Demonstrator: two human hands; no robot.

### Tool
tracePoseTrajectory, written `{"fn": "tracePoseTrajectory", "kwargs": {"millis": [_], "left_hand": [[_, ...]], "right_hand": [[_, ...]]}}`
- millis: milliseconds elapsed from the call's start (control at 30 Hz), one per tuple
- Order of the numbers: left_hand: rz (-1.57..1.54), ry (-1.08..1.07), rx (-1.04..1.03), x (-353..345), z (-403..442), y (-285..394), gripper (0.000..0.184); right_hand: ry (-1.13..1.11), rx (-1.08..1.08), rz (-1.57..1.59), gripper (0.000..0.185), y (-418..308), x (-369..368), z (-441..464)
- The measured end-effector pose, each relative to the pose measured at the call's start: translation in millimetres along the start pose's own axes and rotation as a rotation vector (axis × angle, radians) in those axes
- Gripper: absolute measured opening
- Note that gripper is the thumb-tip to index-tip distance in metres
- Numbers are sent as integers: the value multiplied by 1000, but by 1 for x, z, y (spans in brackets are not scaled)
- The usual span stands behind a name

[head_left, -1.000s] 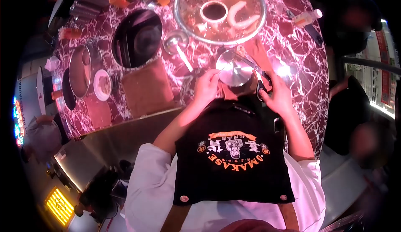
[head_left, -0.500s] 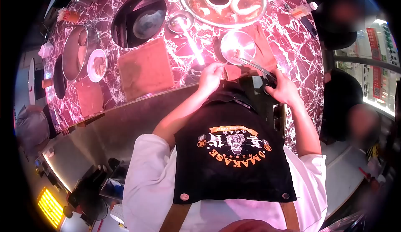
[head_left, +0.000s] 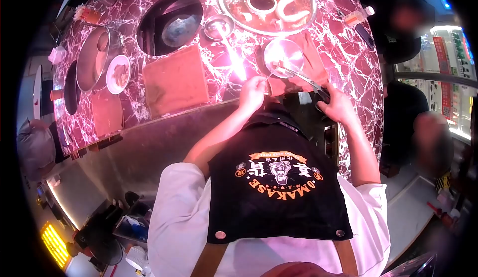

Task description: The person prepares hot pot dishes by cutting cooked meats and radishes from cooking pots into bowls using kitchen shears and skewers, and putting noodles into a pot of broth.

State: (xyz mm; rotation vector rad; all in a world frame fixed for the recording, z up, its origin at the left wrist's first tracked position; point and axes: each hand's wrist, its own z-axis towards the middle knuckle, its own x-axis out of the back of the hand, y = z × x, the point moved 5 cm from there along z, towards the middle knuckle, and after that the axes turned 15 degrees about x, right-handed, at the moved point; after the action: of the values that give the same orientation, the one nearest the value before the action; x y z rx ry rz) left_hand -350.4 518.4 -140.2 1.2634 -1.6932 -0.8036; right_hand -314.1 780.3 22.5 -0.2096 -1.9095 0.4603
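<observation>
In the head view, the right hand (head_left: 339,105) has its fingers closed round the handles of the scissors (head_left: 309,80), whose blades reach left over the near part of a round metal dish (head_left: 297,51). At the blade tips is a small pale piece (head_left: 283,69). The left hand (head_left: 253,93) has its fingers pressed together just beside the dish; whether they pinch anything I cannot tell. A brown cloth (head_left: 314,55) lies beside the dish on the marbled desk (head_left: 359,70)

1. Light: bright, pinkish across tabletop (head_left: 351,63).
2. Glare: burnt-out white on ladle (head_left: 229,53) and metal dish (head_left: 285,53).
3. Glow: yellow panel (head_left: 54,244), lower left.
4. Distortion: fisheye curvature, blackened corners.
5. Blur: smeared patches, right side.
</observation>
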Motion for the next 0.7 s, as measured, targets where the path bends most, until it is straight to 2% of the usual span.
{"fn": "tracePoseTrajectory", "kwargs": {"millis": [133, 267, 333, 500, 700], "left_hand": [[27, -7, 1, -2, 1, -2, 19], [91, -10, -13, -2, 5, 3, 20], [140, 20, 15, 1, -3, 19, 20], [221, 85, 4, 6, 0, 27, 17], [237, 5, -32, -7, -1, 34, 16]], "right_hand": [[-1, -5, 64, 58, 1, -19, 14], [50, 1, -3, 58, -9, -22, 24], [-42, -102, -134, 58, -19, -19, 34], [-27, -75, -68, 56, -2, -13, 27], [-24, -88, -3, 60, 13, -22, 38]]}}
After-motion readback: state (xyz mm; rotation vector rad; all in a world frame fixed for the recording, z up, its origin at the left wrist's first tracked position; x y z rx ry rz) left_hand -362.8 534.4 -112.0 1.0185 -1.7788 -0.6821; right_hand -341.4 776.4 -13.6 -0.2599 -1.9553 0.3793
